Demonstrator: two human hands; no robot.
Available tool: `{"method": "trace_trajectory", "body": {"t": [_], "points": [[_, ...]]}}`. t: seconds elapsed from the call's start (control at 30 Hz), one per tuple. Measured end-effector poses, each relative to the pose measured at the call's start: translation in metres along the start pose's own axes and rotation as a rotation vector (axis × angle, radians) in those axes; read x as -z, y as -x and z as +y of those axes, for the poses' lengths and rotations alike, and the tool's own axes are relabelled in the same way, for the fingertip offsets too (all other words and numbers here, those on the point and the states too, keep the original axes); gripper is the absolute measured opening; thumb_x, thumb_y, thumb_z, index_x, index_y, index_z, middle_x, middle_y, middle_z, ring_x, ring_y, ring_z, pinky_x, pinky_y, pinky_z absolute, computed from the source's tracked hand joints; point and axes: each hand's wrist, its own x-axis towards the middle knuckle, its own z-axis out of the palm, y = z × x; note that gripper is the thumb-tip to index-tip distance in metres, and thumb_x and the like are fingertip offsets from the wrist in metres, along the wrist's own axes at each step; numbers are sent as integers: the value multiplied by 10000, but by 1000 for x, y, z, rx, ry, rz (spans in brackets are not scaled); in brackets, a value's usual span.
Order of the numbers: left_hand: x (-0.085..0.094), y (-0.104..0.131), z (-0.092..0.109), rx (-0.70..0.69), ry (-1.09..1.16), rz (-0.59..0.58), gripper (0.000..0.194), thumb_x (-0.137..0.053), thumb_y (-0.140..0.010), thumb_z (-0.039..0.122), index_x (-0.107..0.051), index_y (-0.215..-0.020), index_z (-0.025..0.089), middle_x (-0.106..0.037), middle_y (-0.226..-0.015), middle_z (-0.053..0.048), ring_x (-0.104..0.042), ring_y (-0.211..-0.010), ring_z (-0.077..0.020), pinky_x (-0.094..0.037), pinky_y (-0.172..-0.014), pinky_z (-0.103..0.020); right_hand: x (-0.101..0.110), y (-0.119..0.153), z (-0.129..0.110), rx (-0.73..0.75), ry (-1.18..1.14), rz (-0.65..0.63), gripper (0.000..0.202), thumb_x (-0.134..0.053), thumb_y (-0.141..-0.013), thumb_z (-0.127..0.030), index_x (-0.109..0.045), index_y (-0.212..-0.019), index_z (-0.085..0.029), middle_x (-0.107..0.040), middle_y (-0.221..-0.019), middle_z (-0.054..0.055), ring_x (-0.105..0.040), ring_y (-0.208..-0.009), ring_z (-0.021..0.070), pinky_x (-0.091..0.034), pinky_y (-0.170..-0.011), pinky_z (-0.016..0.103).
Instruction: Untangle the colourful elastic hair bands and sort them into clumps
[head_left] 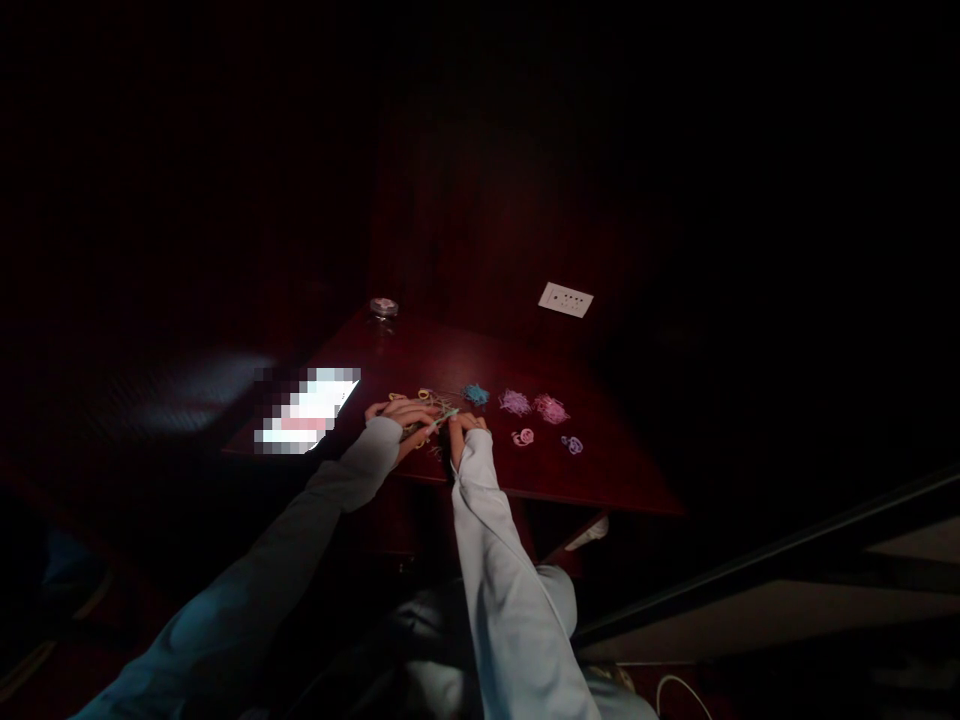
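Observation:
My left hand [409, 415] lies over a loose heap of thin, yellowish and pale bands [433, 398], its fingers stretched out and partly covering them. Close by on the right, my right hand [469, 425] has its fingers bent together at the heap's edge. A pale green strand [448, 413] shows between the two hands; which fingers touch it is hard to make out. Beyond my right hand sit small piles of thin bands: a blue pile [476, 393], a purple pile [514, 402] and a pink pile [552, 408].
Nearer the front edge of the dark red table [615, 475] lie pink rings [523, 437] and purple rings [572, 445]. A bright, blurred-out screen [315, 412] is at the left edge. A lidded clear jar [383, 309] stands at the back; a white socket plate [566, 299] is on the wall.

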Motion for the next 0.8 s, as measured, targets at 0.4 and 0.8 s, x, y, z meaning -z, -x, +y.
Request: {"method": "trace_trajectory", "body": {"t": [0.4, 0.8], "points": [[11, 8, 26, -3, -20, 51, 147, -638, -941, 278, -771, -904, 327, -818, -1102, 8, -631, -1245, -268, -279, -1126, -511, 5, 4, -9, -38, -55, 69, 272, -645, -968, -460, -827, -976, -258, -770, -922, 47, -625, -929, 219, -461, -881, 349], [16, -4, 14, 112, 270, 214, 298, -560, -922, 456, -761, -985, 245, -780, -1116, -77, -649, -1129, -288, -439, -1067, -440, 48, -10, 16, -130, -46, 281, 486, -525, -1005, -570, -809, -903, -189, -758, -879, 80, -598, -863, 224, -419, -818, 353]]}}
